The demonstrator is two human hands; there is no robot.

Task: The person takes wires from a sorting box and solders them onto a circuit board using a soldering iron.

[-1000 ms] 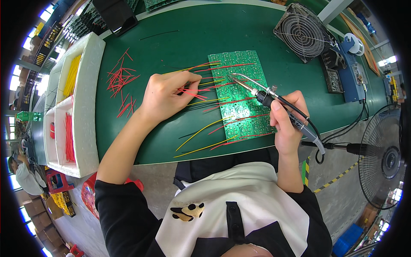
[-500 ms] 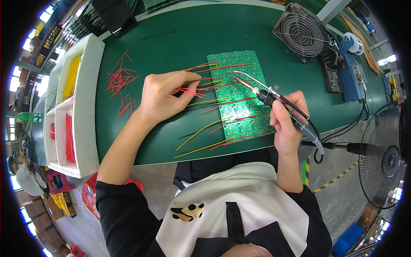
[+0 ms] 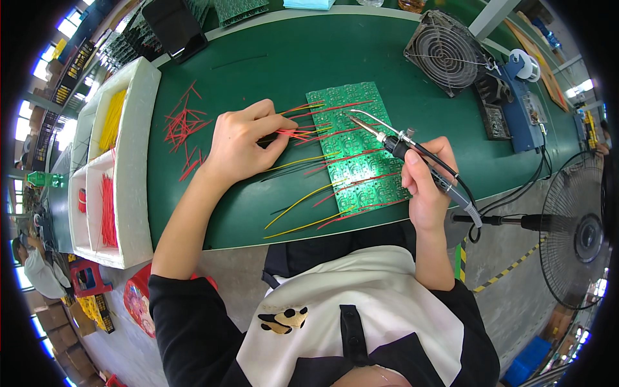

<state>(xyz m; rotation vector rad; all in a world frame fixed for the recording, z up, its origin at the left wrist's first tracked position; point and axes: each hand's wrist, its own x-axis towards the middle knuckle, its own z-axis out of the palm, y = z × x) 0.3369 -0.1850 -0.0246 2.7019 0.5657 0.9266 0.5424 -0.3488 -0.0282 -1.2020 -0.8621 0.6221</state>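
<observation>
A green circuit board panel (image 3: 351, 97) lies on the bench in front of me. Red, yellow and black wires stick out from its left side, with several ends lying over the board. My left hand (image 3: 245, 142) is beside that side, thumb and fingers closed on thin red wires (image 3: 293, 134). My right hand (image 3: 429, 187) grips a soldering iron (image 3: 396, 147) with a thin metal tube along its tip. The iron's tip points at the board's upper middle, near the ends of the held wires; whether it touches is too small to tell.
Loose red wires (image 3: 186, 126) lie left of my left hand. A white foam box (image 3: 145, 161) with yellow and red wires stands at the left edge. A square fan (image 3: 445, 55) and a blue soldering station (image 3: 525, 109) stand back right. A round fan (image 3: 583, 238) is beyond the right edge.
The whole view has shifted slightly. My left hand has drawn a little left, its fingers lifted a bit, still holding red wires. The iron stays over nearly the same spot on the board.
</observation>
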